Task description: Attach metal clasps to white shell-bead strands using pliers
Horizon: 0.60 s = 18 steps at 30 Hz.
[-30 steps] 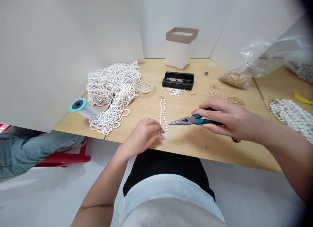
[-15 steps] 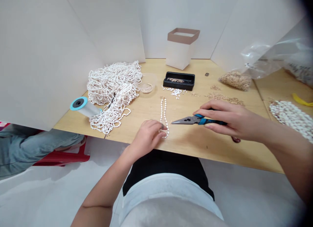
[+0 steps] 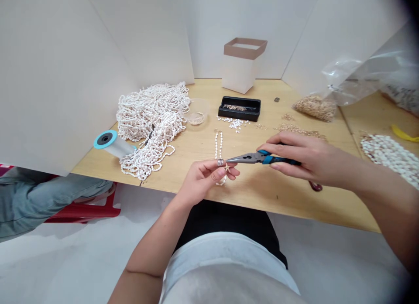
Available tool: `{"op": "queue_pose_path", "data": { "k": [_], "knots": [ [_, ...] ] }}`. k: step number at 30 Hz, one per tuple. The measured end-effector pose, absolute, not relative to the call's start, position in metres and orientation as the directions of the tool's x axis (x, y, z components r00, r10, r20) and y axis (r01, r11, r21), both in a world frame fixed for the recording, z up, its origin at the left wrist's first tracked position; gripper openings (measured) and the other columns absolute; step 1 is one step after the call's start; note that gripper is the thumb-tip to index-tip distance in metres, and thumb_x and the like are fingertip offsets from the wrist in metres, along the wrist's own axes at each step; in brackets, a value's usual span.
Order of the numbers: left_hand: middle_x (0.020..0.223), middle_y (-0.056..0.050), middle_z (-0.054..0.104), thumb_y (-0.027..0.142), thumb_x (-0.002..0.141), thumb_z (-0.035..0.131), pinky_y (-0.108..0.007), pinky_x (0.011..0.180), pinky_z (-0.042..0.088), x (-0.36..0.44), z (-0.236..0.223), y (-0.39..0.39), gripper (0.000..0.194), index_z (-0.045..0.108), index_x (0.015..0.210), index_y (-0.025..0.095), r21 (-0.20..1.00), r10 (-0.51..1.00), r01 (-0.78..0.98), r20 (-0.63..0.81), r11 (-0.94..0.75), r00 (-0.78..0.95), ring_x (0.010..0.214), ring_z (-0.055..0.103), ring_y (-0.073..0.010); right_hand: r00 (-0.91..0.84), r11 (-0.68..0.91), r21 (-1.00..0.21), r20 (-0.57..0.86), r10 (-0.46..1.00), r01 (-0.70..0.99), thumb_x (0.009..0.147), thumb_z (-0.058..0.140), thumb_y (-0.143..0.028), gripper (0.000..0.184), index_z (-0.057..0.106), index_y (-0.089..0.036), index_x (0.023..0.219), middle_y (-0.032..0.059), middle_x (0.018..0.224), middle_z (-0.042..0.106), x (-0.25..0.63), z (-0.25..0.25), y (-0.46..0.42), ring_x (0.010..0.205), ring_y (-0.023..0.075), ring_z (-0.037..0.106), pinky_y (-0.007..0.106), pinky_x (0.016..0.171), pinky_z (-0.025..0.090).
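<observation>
My left hand (image 3: 204, 177) is turned palm up and pinches a tiny star-shaped charm (image 3: 227, 167) at the near end of a short white bead strand (image 3: 218, 146) that lies on the wooden table (image 3: 262, 195). A ring shows on one finger. My right hand (image 3: 304, 158) is closed round the blue handles of needle-nose pliers (image 3: 253, 158), whose tip touches the charm at my left fingertips.
A big heap of white bead strands (image 3: 150, 121) and a thread spool (image 3: 109, 142) lie at the left. A black tray (image 3: 239, 107), a small clear dish (image 3: 195, 114), a white box (image 3: 242, 64), loose beads, gold findings (image 3: 299, 130) and a plastic bag (image 3: 360, 81) sit further back. Another person's leg (image 3: 42, 199) is at the left.
My left hand has lifted off the table and turned palm up with the strand's end. The pliers have moved left, so their tip meets the charm.
</observation>
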<state>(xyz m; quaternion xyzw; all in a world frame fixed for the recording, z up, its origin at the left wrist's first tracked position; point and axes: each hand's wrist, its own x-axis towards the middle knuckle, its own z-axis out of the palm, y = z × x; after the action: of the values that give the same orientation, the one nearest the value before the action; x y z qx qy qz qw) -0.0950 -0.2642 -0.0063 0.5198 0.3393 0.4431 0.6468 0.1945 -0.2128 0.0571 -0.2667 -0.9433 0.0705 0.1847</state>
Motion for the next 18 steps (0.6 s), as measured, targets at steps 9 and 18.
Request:
{"op": "queue_pose_path", "data": {
  "k": [9, 18],
  "knots": [
    [0.095, -0.011, 0.077, 0.038, 0.082, 0.079, -0.034, 0.080, 0.053, -0.095, -0.009, -0.262, 0.025, 0.076, 0.097, 0.017, 0.916, 0.926, -0.358, -0.037, 0.182, 0.376, 0.086, 0.072, -0.0210, -0.783, 0.854, -0.262, 0.344, 0.519, 0.450, 0.098, 0.052, -0.033, 0.032, 0.067, -0.022, 0.124, 0.0114, 0.110, 0.068, 0.194, 0.052, -0.213, 0.091, 0.0228, 0.068, 0.034, 0.080, 0.056],
    [0.081, -0.005, 0.072, 0.034, 0.078, 0.083, -0.028, 0.073, 0.052, -0.097, -0.008, -0.262, 0.024, 0.070, 0.085, 0.015, 0.943, 0.946, -0.297, -0.052, 0.153, 0.321, 0.072, 0.065, -0.0134, -0.767, 0.817, -0.359, 0.311, 0.561, 0.451, 0.099, 0.052, -0.033, 0.034, 0.063, -0.023, 0.130, 0.0117, 0.114, 0.066, 0.200, 0.038, -0.219, 0.097, 0.0242, 0.067, 0.037, 0.083, 0.055]
  ]
}}
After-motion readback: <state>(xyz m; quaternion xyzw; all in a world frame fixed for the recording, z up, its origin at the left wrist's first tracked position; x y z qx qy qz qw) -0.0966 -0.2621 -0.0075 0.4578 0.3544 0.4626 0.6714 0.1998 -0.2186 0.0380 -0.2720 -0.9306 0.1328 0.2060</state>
